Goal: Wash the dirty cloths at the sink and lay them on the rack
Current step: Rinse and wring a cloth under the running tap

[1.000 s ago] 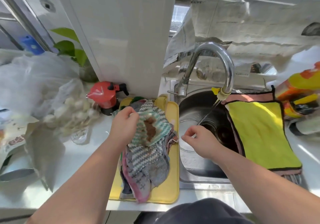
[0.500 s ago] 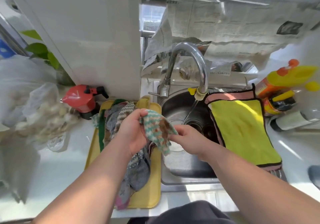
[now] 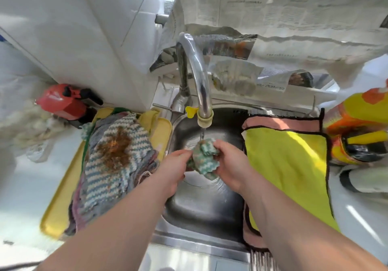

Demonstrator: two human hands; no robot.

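Since half a second ago the green-and-white cloth [image 3: 203, 159] has left the edge of the yellow tray [image 3: 55, 218]. It is now bunched up in the middle of the frame, over the basin of the steel sink [image 3: 210, 214], and both hands have come with it. The left hand [image 3: 175, 166] grips the cloth's left side with curled fingers. The right hand [image 3: 231, 165] wraps round its right side, so the cloth is squeezed between the two. A thin stream of water [image 3: 202, 133] falls from the curved chrome tap [image 3: 196, 73] onto the cloth's upper edge.

At centre left the tray lies on the white counter [image 3: 25, 197] just beside the sink and carries a pile of cloths [image 3: 100, 186]. The topmost one, striped grey and white, shows a big brown stain [image 3: 117, 148]. Above the tray's upper left corner stands a red pot [image 3: 60, 102] with a black handle.

To the right of the sink a yellow cloth [image 3: 289, 165] with a black hem and pink border lies spread flat, its left edge reaching over the basin's rim. A ribbed strip of the rack [image 3: 262, 259] shows below it at the bottom edge. At the far right lie orange-and-yellow bottles [image 3: 357, 121], blurred. Newspaper sheets [image 3: 294, 18] hang along the top of the frame
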